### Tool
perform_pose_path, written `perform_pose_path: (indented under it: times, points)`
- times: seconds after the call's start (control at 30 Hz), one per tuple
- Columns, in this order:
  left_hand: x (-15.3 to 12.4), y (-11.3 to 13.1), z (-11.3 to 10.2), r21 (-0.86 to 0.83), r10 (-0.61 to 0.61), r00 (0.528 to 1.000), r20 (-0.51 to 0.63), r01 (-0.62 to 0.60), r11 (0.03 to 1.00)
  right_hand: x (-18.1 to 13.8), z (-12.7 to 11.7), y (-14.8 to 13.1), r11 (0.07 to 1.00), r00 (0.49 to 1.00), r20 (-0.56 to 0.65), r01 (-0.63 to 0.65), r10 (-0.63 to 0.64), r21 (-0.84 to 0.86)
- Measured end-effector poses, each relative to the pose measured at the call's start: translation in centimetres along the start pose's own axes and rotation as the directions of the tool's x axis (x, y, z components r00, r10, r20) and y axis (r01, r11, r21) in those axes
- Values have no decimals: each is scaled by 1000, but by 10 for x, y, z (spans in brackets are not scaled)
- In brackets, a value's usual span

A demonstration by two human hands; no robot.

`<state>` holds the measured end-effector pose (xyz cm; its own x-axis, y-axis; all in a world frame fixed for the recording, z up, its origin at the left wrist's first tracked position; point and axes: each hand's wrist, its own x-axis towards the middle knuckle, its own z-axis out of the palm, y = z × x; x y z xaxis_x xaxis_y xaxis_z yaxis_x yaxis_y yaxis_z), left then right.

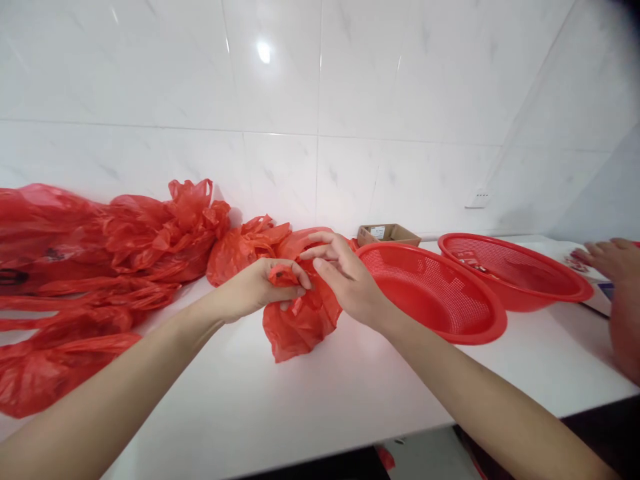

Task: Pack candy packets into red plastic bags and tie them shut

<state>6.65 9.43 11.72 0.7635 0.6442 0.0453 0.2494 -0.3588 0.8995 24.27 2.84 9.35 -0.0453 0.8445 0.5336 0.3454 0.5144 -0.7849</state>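
A crumpled red plastic bag (pixel 300 327) hangs just above the white table, in front of me. My left hand (pixel 260 287) pinches its upper part between thumb and fingers. Close by on the right, my right hand (pixel 347 277) has its fingers stretched out and apart, beside the bag's upper edge. Whether those fingertips touch the plastic I cannot tell. Behind both hands lie more bunched red bags (pixel 250 243), partly hidden by them.
Red plastic bags (pixel 145 233) are heaped at the left. Two red perforated baskets (pixel 425 293) (pixel 520 267) stand at the right, one holding small packets. A cardboard box (pixel 390 235) sits by the tiled wall. Another person's hand (pixel 613 260) shows at the far right.
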Motion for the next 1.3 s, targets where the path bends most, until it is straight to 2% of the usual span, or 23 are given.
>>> perform_pose_path:
  times: [0.07, 0.17, 0.3, 0.37, 0.4, 0.47, 0.53, 0.6, 0.63, 0.73, 0.83, 0.93, 1.03, 1.1, 1.17, 1.3]
  points:
    - [0, 1, 5, 156, 43, 998, -34, -38, 987, 12, 6, 16, 982, 988, 39, -153, 150, 106]
    - [3, -6, 10, 398, 179, 969, -171, -98, 912, 17, 16, 31, 934, 961, 44, -277, 274, 226]
    - [6, -19, 12, 603, 394, 863, -317, -137, 786, 9, 17, 31, 880, 930, 238, -348, 280, 325]
    - [4, -19, 12, 636, 456, 833, -312, -173, 752, 6, 12, 26, 894, 925, 294, -328, 239, 305]
    - [2, -17, 12, 631, 464, 835, -295, -194, 751, 5, 9, 22, 913, 932, 292, -299, 216, 278]
    - [-3, -14, 12, 599, 425, 870, -248, -207, 774, 0, 4, 15, 965, 957, 229, -216, 179, 151]
    - [-12, -17, 8, 567, 332, 920, -208, -163, 807, -9, 0, 10, 989, 978, 152, -131, 139, -60]
    - [-23, -33, -2, 537, 211, 955, -206, -70, 840, -25, -1, 13, 974, 989, 106, -79, 103, -212]
    - [-30, -46, -9, 517, 157, 962, -223, -19, 856, -36, -1, 20, 970, 992, 86, -75, 97, -230]
    - [-55, -93, -34, 464, 25, 957, -288, 116, 878, -71, 2, 53, 970, 980, 19, -194, 199, -147]
    - [-76, -126, -44, 455, -88, 961, -262, 204, 867, -96, 10, 89, 927, 930, -45, -368, 366, -75]
    - [-76, -132, -30, 384, -144, 948, -282, 250, 889, -98, 20, 106, 902, 890, -145, -427, 432, 60]
    - [-54, -126, -2, 290, -74, 899, -433, 216, 932, -85, 32, 103, 883, 854, -224, -453, 469, 123]
    - [-37, -126, 16, 264, 19, 866, -500, 132, 955, -79, 43, 97, 875, 849, -222, -481, 480, 51]
    - [-21, -131, 32, 249, 60, 851, -522, 84, 965, -78, 55, 94, 868, 859, -191, -493, 476, -55]
    - [-3, -143, 50, 198, 12, 859, -513, 105, 975, -87, 68, 96, 885, 887, -128, -456, 443, -99]
